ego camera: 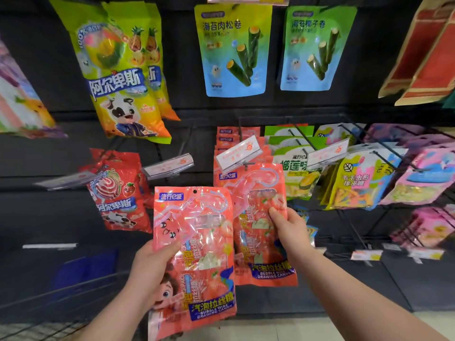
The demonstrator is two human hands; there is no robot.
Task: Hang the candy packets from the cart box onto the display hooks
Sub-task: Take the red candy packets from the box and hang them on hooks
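Below hooks (299,140) | left hand (152,267) grips left packet (197,242) by left edge | right hand (288,230) pinches right packet (258,205) by right edge

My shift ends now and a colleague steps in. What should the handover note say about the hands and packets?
Left hand grips one candy packet, unhung, hole free.
Right hand pinches a second packet, its top under the price tag; threaded or not, cannot tell.
Done: matching packets hang behind it.
Left: seat the second packet, hang the first.
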